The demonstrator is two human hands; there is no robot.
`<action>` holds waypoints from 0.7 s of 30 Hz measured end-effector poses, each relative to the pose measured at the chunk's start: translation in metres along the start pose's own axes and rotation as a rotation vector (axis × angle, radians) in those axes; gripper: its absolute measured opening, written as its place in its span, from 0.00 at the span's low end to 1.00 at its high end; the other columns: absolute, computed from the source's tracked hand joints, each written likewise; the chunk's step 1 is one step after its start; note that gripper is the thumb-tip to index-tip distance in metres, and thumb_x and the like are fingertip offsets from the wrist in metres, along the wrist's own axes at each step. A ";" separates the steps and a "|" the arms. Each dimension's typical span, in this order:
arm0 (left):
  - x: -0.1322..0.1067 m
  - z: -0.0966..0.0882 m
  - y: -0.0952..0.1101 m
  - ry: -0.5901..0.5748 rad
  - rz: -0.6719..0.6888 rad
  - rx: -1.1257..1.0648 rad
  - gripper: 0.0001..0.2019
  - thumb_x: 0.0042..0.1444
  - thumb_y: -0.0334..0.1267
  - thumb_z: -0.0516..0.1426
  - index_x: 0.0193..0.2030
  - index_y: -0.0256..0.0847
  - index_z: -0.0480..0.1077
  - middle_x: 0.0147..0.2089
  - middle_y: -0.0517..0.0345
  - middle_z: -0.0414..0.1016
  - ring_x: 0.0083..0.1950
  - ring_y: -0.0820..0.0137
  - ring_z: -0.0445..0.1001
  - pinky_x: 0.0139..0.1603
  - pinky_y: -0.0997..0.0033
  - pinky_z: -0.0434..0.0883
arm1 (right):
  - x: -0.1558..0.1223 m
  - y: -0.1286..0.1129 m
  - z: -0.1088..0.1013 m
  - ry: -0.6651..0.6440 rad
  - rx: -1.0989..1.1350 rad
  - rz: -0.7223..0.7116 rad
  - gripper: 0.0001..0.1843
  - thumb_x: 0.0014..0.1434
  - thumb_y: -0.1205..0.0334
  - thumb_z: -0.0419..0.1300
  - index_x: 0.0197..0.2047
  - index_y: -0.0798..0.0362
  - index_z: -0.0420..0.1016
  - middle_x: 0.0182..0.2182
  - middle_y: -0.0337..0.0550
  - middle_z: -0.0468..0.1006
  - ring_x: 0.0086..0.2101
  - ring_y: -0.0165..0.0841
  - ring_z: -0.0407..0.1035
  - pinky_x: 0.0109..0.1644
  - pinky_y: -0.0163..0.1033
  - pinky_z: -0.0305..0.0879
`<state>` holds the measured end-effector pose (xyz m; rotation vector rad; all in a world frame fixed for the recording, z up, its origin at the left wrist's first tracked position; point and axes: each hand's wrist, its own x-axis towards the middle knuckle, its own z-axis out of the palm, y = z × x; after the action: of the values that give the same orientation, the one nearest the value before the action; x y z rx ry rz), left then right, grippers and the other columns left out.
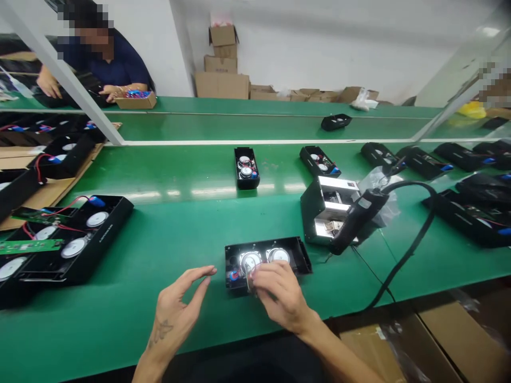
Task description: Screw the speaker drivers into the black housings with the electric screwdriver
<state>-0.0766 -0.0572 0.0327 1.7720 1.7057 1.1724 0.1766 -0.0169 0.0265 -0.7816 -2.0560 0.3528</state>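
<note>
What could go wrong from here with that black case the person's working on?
The right hand is over the near edge of the open black case, close to two round silver parts, so a slip might scratch one.

The left hand isn't touching the case, so it could shift if pushed.

The black tool's cord loops to the table's near edge, where a sleeve might snag it.
</note>
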 end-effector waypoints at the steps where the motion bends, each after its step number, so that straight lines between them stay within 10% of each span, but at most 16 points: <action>1: 0.001 0.004 0.002 -0.019 0.021 -0.011 0.09 0.66 0.40 0.59 0.49 0.48 0.78 0.46 0.60 0.85 0.48 0.68 0.83 0.52 0.68 0.80 | 0.006 0.000 0.005 0.082 0.050 0.078 0.10 0.64 0.74 0.62 0.46 0.51 0.76 0.39 0.42 0.85 0.41 0.36 0.79 0.48 0.45 0.73; 4: 0.004 0.013 0.004 -0.064 0.101 -0.017 0.14 0.66 0.39 0.60 0.57 0.48 0.74 0.51 0.57 0.82 0.52 0.66 0.81 0.58 0.61 0.78 | 0.023 0.009 -0.004 0.181 0.136 0.273 0.07 0.65 0.69 0.64 0.46 0.51 0.79 0.37 0.42 0.85 0.35 0.33 0.79 0.40 0.39 0.74; 9: 0.011 0.027 0.008 -0.255 0.248 0.087 0.37 0.59 0.41 0.67 0.72 0.50 0.57 0.60 0.50 0.75 0.63 0.57 0.72 0.62 0.49 0.73 | 0.033 0.023 -0.041 -0.352 -0.153 -0.106 0.13 0.68 0.73 0.57 0.47 0.51 0.80 0.37 0.40 0.85 0.33 0.32 0.76 0.36 0.39 0.64; 13: 0.016 0.042 0.013 -0.358 0.380 0.268 0.43 0.54 0.33 0.69 0.74 0.49 0.54 0.56 0.51 0.78 0.56 0.55 0.72 0.59 0.44 0.69 | 0.033 0.014 -0.043 -0.722 -0.402 -0.037 0.13 0.69 0.71 0.55 0.46 0.48 0.80 0.32 0.38 0.82 0.29 0.32 0.70 0.29 0.42 0.49; 21: 0.017 0.064 0.017 -0.337 0.448 0.260 0.38 0.55 0.24 0.63 0.71 0.43 0.59 0.41 0.59 0.81 0.47 0.61 0.73 0.63 0.47 0.60 | 0.032 0.026 -0.041 -0.894 -0.292 0.016 0.19 0.69 0.71 0.52 0.54 0.46 0.77 0.38 0.40 0.81 0.33 0.33 0.70 0.33 0.42 0.53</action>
<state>-0.0177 -0.0278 0.0147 2.4406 1.3487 0.7667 0.2075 0.0220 0.0567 -0.9097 -2.9882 0.4713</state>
